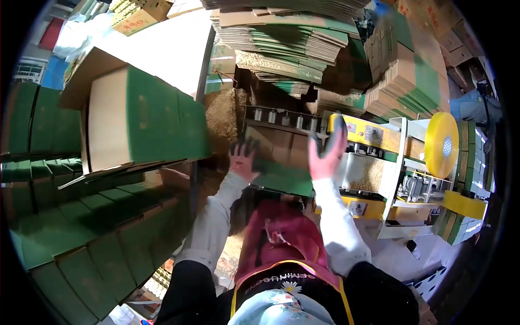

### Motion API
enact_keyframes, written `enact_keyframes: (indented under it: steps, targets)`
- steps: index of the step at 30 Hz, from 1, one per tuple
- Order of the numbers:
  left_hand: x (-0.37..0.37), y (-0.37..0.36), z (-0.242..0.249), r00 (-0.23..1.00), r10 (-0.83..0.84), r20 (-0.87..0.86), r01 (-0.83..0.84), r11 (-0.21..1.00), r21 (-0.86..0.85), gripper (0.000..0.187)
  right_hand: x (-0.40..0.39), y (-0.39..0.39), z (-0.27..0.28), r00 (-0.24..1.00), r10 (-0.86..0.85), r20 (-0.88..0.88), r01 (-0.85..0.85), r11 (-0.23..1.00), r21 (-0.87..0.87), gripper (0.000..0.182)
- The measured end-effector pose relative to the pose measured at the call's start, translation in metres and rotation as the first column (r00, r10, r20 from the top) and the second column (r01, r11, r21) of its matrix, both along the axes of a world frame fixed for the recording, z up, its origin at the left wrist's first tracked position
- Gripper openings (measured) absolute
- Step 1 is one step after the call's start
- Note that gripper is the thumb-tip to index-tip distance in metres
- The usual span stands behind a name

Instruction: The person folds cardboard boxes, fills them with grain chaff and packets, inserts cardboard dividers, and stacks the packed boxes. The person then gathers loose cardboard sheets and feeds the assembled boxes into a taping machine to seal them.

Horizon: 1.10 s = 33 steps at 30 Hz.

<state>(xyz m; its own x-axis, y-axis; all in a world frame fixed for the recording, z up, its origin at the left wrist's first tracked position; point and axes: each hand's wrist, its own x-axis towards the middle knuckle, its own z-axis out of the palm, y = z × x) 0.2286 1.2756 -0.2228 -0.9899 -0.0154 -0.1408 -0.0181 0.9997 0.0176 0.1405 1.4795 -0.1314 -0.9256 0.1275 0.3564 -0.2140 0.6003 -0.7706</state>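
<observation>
A brown and green carton lies before me on a roller conveyor, close to the mouth of a yellow tape-sealing machine. My left hand, in a pink glove with dark fingertips, is open with its fingers spread at the carton's left end. My right hand, gloved alike, is raised at the carton's right end beside the machine's yellow rail. Its fingers stretch upward with the thumb apart, slightly blurred, and it holds nothing.
A large green and brown carton stands to the left, above rows of cartons. Flattened cartons are stacked beyond the conveyor, with another stack at the right. A yellow tape roll sits on the machine.
</observation>
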Motion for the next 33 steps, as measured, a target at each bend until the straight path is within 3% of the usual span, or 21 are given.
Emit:
enact_keyframes:
  steps: [2, 3, 4, 5, 7, 9, 12, 13, 14, 15, 16, 17, 18, 19, 20, 24, 26, 28, 30, 31, 33]
  targets:
    - [0.002, 0.002, -0.033, 0.986, 0.163, 0.035, -0.165, 0.983, 0.081, 0.083, -0.031, -0.023, 0.005, 0.947, 0.274, 0.165, -0.32, 0.807, 0.497, 0.056]
    - [0.005, 0.002, -0.039, 0.917, 0.337, 0.214, -0.398, 0.726, 0.561, 0.089, -0.021, -0.021, -0.053, 0.882, 0.358, 0.305, -0.458, 0.51, 0.728, 0.055]
    - [0.002, 0.0, -0.041, 0.817, 0.374, 0.438, -0.536, 0.217, 0.816, 0.095, -0.011, -0.019, -0.109, 0.809, 0.378, 0.45, -0.53, 0.139, 0.837, 0.055]
    - [0.002, 0.023, -0.047, 0.831, 0.434, 0.347, -0.502, 0.32, 0.803, 0.099, 0.019, -0.004, -0.084, 0.715, 0.547, 0.436, -0.665, 0.339, 0.665, 0.054]
    - [0.012, 0.075, -0.074, 0.836, 0.541, 0.097, -0.497, 0.669, 0.553, 0.105, 0.047, 0.03, -0.105, 0.854, 0.336, 0.398, -0.521, 0.583, 0.623, 0.048]
    - [-0.001, 0.122, -0.044, 0.739, 0.562, 0.371, -0.627, 0.373, 0.684, 0.099, 0.035, 0.046, -0.067, 0.925, 0.284, 0.254, -0.375, 0.792, 0.482, 0.043]
    - [0.005, 0.092, 0.022, 0.872, 0.449, 0.194, -0.355, 0.308, 0.883, 0.081, 0.009, 0.0, -0.005, 0.944, 0.328, -0.026, -0.323, 0.94, 0.11, 0.036]
    - [0.006, 0.056, 0.136, 0.927, 0.302, -0.221, -0.1, 0.77, 0.631, 0.062, -0.004, -0.03, 0.011, 0.927, 0.373, 0.049, -0.363, 0.921, -0.144, 0.033]
    - [0.015, 0.012, 0.174, 0.617, 0.022, -0.787, 0.158, 0.976, 0.151, 0.044, -0.014, -0.066, 0.027, 0.896, 0.431, 0.11, -0.359, 0.847, -0.393, 0.031]
    - [0.021, -0.026, 0.216, 0.603, 0.005, -0.798, 0.171, 0.976, 0.136, 0.044, -0.018, -0.106, 0.043, 0.811, 0.547, 0.206, -0.301, 0.693, -0.655, 0.029]
    - [0.018, -0.057, 0.273, 0.331, 0.111, -0.937, -0.04, 0.994, 0.104, 0.03, -0.022, -0.142, 0.068, 0.656, 0.727, 0.202, -0.264, 0.472, -0.841, 0.032]
    - [0.02, -0.095, 0.283, 0.245, 0.071, -0.967, -0.042, 0.997, 0.063, 0.025, -0.021, -0.18, 0.08, 0.58, 0.809, 0.096, -0.236, 0.28, -0.931, 0.043]
    - [0.024, -0.134, 0.291, 0.155, 0.03, -0.987, -0.051, 0.998, 0.022, 0.023, -0.021, -0.211, 0.092, 0.592, 0.765, 0.254, -0.368, 0.537, -0.759, 0.062]
    - [0.028, -0.173, 0.3, 0.064, -0.012, -0.998, -0.068, 0.998, -0.016, 0.026, -0.027, -0.246, 0.087, 0.448, 0.86, 0.246, -0.344, 0.419, -0.84, 0.07]
    - [0.031, -0.193, 0.285, 0.07, 0.131, -0.989, 0.034, 0.991, 0.133, 0.025, -0.035, -0.283, 0.069, 0.292, 0.932, 0.214, -0.298, 0.301, -0.906, 0.078]
    - [-0.002, -0.06, 0.34, 0.258, -0.131, -0.957, 0.09, 0.99, -0.111, 0.013, -0.042, -0.247, 0.098, 0.33, 0.94, -0.088, 0.179, -0.154, -0.972, 0.064]
    - [0.018, -0.004, 0.336, 0.352, -0.167, -0.921, 0.058, 0.986, -0.157, 0.023, -0.037, -0.161, 0.122, 0.535, 0.843, -0.056, 0.012, -0.074, -0.997, 0.061]
    - [0.045, 0.026, 0.339, 0.692, -0.296, -0.659, 0.197, 0.955, -0.221, 0.016, -0.029, -0.076, 0.138, 0.721, 0.691, -0.048, -0.135, 0.072, -0.988, 0.06]
    - [0.031, 0.024, 0.318, 0.662, -0.339, -0.668, 0.257, 0.941, -0.222, 0.033, -0.025, -0.017, 0.143, 0.779, 0.627, 0.008, -0.086, 0.12, -0.989, 0.062]
    - [0.022, 0.021, 0.311, 0.81, -0.147, -0.568, 0.169, 0.986, -0.015, 0.047, -0.028, 0.007, 0.12, 0.775, 0.63, 0.06, -0.042, 0.147, -0.988, 0.062]
    - [-0.001, -0.009, 0.256, 0.937, -0.338, -0.086, 0.333, 0.941, -0.068, 0.051, -0.024, 0.028, 0.039, 0.79, 0.582, 0.196, 0.007, 0.311, -0.951, 0.063]
